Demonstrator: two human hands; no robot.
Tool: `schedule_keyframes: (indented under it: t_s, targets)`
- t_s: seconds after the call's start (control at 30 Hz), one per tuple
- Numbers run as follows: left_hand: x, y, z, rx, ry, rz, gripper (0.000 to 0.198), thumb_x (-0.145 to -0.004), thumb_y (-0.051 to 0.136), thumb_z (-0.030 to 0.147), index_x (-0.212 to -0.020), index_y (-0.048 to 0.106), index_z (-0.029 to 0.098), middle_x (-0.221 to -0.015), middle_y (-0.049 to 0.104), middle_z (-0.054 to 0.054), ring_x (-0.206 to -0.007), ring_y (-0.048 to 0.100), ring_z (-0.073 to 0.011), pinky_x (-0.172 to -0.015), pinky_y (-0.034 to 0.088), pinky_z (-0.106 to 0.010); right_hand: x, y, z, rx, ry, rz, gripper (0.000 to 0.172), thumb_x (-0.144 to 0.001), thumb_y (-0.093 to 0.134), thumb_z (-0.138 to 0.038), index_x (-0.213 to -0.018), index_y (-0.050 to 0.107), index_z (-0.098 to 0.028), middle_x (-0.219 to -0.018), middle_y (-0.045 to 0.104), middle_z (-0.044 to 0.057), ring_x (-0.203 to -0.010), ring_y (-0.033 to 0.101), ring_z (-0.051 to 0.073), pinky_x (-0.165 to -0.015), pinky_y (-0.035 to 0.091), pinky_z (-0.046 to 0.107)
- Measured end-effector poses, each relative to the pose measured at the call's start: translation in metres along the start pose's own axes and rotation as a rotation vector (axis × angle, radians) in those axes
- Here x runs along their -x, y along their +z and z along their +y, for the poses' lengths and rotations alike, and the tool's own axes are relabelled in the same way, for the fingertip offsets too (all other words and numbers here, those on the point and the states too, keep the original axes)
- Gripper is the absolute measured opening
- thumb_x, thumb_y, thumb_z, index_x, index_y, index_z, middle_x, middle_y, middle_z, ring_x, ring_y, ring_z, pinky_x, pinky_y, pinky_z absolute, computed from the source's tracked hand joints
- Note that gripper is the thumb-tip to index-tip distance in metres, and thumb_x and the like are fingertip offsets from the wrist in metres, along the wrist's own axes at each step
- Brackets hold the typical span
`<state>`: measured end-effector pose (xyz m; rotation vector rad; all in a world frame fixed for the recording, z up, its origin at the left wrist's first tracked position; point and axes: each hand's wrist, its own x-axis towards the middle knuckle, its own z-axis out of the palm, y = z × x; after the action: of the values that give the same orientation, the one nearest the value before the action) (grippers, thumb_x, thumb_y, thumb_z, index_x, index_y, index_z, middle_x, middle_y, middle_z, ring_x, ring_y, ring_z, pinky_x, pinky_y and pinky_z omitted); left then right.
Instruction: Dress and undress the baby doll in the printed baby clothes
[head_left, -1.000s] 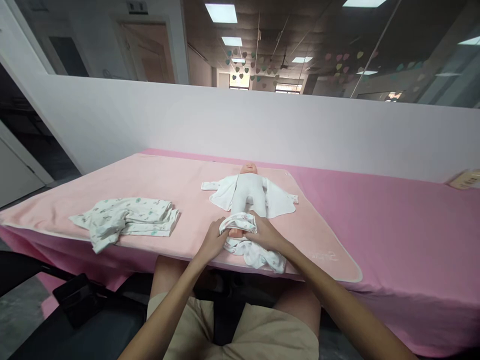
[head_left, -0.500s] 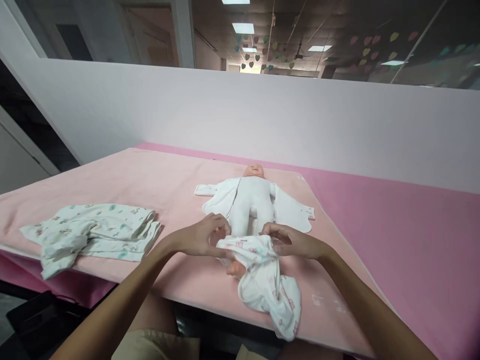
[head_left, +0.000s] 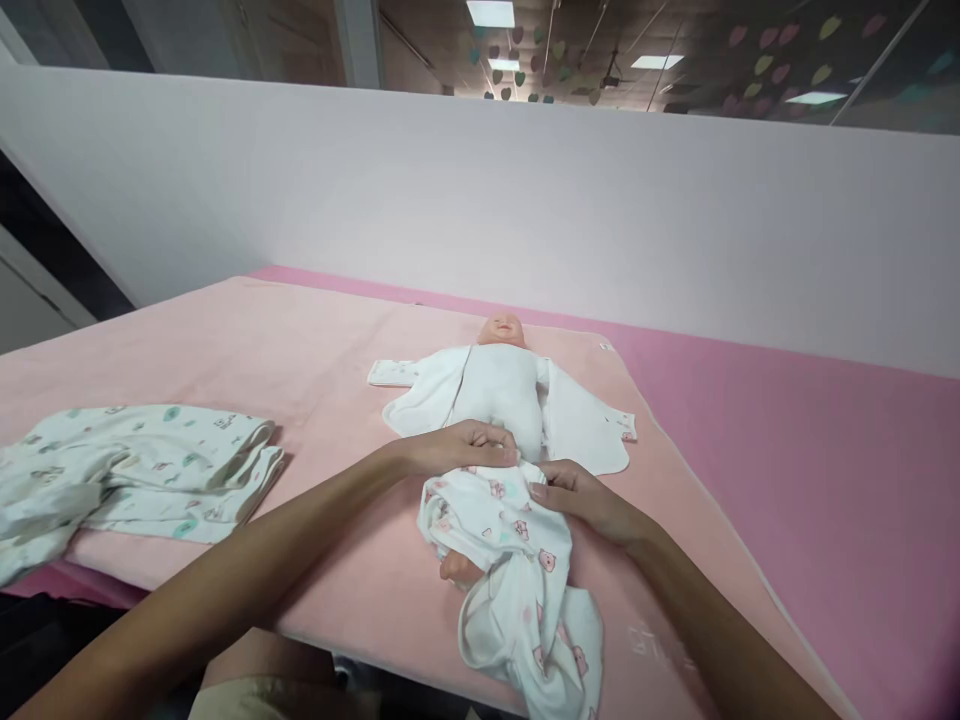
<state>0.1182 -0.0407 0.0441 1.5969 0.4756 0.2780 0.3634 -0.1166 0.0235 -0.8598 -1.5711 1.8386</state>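
Observation:
A baby doll (head_left: 501, 385) lies on its back with its head away from me, its white cloth body on a spread white baby top. White baby pants (head_left: 525, 545) with small pink prints are bunched over the doll's lower legs, and one bare foot (head_left: 460, 568) shows at their left side. My left hand (head_left: 476, 447) pinches the upper edge of the pants between the doll's legs. At the right side of that edge, my right hand (head_left: 581, 495) grips the cloth with thumb and fingers. The pants' lower part hangs loosely toward the near table edge.
Folded white printed cloth (head_left: 172, 470) lies to the left. A light pink blanket (head_left: 315, 350) covers much of the darker pink padded surface (head_left: 787, 440). Beyond it rises a white wall (head_left: 480, 190), with dark glass above.
The pants' upper edge has come farther up the doll's legs. My left hand has moved inward from the left side to the middle of that edge. The view has tilted down.

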Motion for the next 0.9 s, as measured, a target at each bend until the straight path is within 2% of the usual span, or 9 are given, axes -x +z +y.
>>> schedule_keyframes:
  t_s: [0.1, 0.2, 0.27, 0.37, 0.47, 0.53, 0.63, 0.77, 0.9]
  targets:
    - [0.006, 0.0, -0.001, -0.04, -0.054, -0.139, 0.047, -0.08, 0.084, 0.062, -0.088, 0.072, 0.018, -0.071, 0.06, 0.002, -0.06, 0.054, -0.0116, -0.057, 0.043, -0.025, -0.006, 0.008, 0.004, -0.067, -0.056, 0.084, 0.04, -0.091, 0.079, -0.053, -0.082, 0.066, -0.016, -0.075, 0.058, -0.001, -0.068, 0.05, 0.012, -0.063, 0.038, 0.024]
    - [0.008, 0.005, 0.002, -0.133, -0.133, -0.214, 0.045, -0.071, 0.094, 0.053, -0.097, 0.077, 0.02, -0.091, 0.075, -0.003, -0.083, 0.07, -0.0197, -0.073, 0.055, -0.029, -0.011, 0.018, 0.006, -0.128, -0.083, 0.213, 0.043, -0.092, 0.077, -0.055, -0.08, 0.065, -0.016, -0.075, 0.061, 0.001, -0.067, 0.053, 0.013, -0.063, 0.039, 0.025]
    - [0.009, 0.006, 0.002, -0.163, -0.132, -0.244, 0.043, -0.076, 0.091, 0.05, -0.104, 0.077, 0.021, -0.104, 0.076, -0.004, -0.095, 0.072, -0.0223, -0.081, 0.058, -0.031, -0.012, 0.022, 0.006, -0.138, -0.075, 0.236, 0.042, -0.093, 0.077, -0.056, -0.083, 0.067, -0.016, -0.079, 0.064, 0.002, -0.069, 0.054, 0.013, -0.065, 0.042, 0.025]
    - [0.01, 0.002, 0.001, -0.098, -0.016, -0.23, 0.037, -0.087, 0.083, 0.046, -0.112, 0.071, 0.022, -0.116, 0.073, -0.006, -0.109, 0.069, -0.0221, -0.089, 0.056, -0.031, -0.009, 0.024, 0.004, -0.1, -0.021, 0.193, 0.043, -0.093, 0.075, -0.058, -0.089, 0.069, -0.015, -0.081, 0.065, 0.002, -0.071, 0.055, 0.013, -0.066, 0.041, 0.025]
    - [0.01, -0.003, -0.002, 0.018, 0.051, -0.093, 0.03, -0.091, 0.079, 0.04, -0.11, 0.064, 0.022, -0.115, 0.067, -0.003, -0.105, 0.065, -0.0174, -0.086, 0.053, -0.027, -0.007, 0.023, 0.001, -0.039, 0.026, 0.168, 0.044, -0.096, 0.072, -0.058, -0.088, 0.068, -0.016, -0.075, 0.06, -0.001, -0.065, 0.048, 0.011, -0.061, 0.034, 0.024]
    - [0.009, -0.005, -0.004, 0.088, 0.043, 0.0, 0.029, -0.091, 0.079, 0.038, -0.11, 0.063, 0.022, -0.111, 0.066, -0.002, -0.098, 0.064, -0.0152, -0.082, 0.052, -0.025, -0.006, 0.021, -0.001, -0.037, 0.03, 0.159, 0.044, -0.096, 0.072, -0.058, -0.084, 0.065, -0.016, -0.072, 0.056, -0.002, -0.064, 0.044, 0.01, -0.059, 0.031, 0.024]
    - [0.007, -0.003, -0.006, 0.121, -0.01, 0.08, 0.031, -0.089, 0.08, 0.041, -0.109, 0.067, 0.02, -0.108, 0.068, -0.003, -0.096, 0.065, -0.0165, -0.081, 0.051, -0.026, -0.004, 0.018, -0.004, -0.048, 0.041, 0.114, 0.047, -0.094, 0.073, -0.059, -0.08, 0.064, -0.016, -0.075, 0.057, -0.001, -0.067, 0.044, 0.012, -0.062, 0.033, 0.025]
    - [0.008, -0.002, -0.007, 0.125, -0.083, 0.034, 0.039, -0.087, 0.08, 0.053, -0.102, 0.075, 0.018, -0.102, 0.074, -0.005, -0.094, 0.07, -0.0205, -0.083, 0.055, -0.03, 0.002, 0.02, -0.007, -0.05, 0.025, 0.046, 0.047, -0.092, 0.075, -0.061, -0.085, 0.068, -0.016, -0.085, 0.062, 0.003, -0.08, 0.052, 0.017, -0.071, 0.04, 0.028]
    - [0.015, -0.008, -0.005, -0.027, -0.111, -0.152, 0.048, -0.078, 0.087, 0.059, -0.101, 0.078, 0.019, -0.101, 0.078, -0.005, -0.096, 0.073, -0.0243, -0.086, 0.059, -0.033, 0.001, 0.028, -0.003, -0.09, -0.084, 0.119, 0.044, -0.098, 0.068, -0.059, -0.084, 0.064, -0.017, -0.082, 0.06, 0.002, -0.079, 0.053, 0.017, -0.072, 0.04, 0.029]
